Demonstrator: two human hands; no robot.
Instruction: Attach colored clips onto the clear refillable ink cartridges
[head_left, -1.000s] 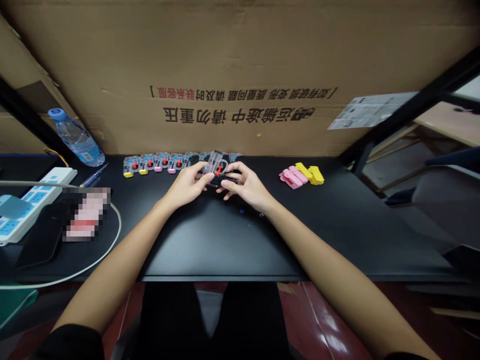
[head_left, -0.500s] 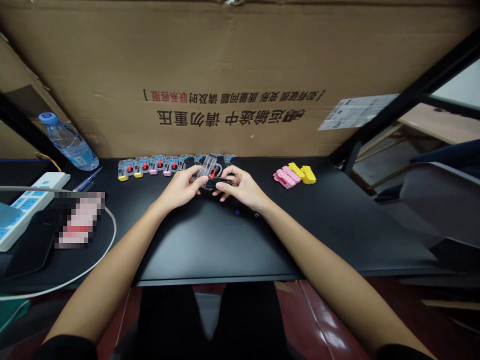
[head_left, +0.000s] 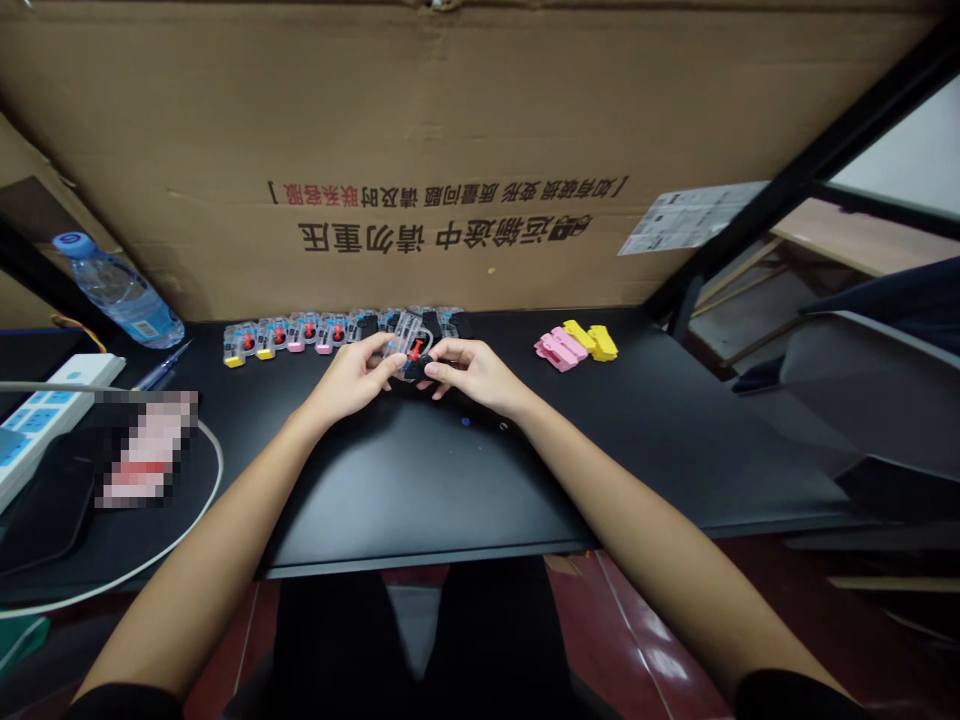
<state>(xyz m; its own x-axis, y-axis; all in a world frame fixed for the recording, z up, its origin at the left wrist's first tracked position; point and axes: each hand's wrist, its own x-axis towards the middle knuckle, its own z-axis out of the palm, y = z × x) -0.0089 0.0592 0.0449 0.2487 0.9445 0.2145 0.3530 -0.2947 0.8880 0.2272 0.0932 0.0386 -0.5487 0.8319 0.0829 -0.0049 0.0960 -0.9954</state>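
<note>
A small clear plastic casing [head_left: 405, 328] with a red part [head_left: 415, 350] inside is held up over the table's far side. My left hand [head_left: 355, 378] pinches its left side between thumb and fingers. At its lower right sits a black plastic piece [head_left: 417, 366], which my right hand [head_left: 472, 374] grips with thumb and forefinger. The black piece touches the casing; whether it is fastened there I cannot tell. Behind my hands runs a row of similar clear units [head_left: 306, 330], several with red parts inside and yellow or pink ends, partly hidden by my left hand.
Pink plastic pieces [head_left: 559, 348] and yellow ones [head_left: 592, 340] lie to the right. A small blue bit [head_left: 466, 422] is on the black table [head_left: 420, 500]. To the left are a water bottle [head_left: 124, 295], a pen [head_left: 162, 367], a power strip [head_left: 56, 415] and a white cable [head_left: 219, 470]. Cardboard [head_left: 450, 100] stands behind.
The black piece, which stuck out to the right under my right fingers, now shows closer in against the clear casing. The whole view has shifted slightly.
</note>
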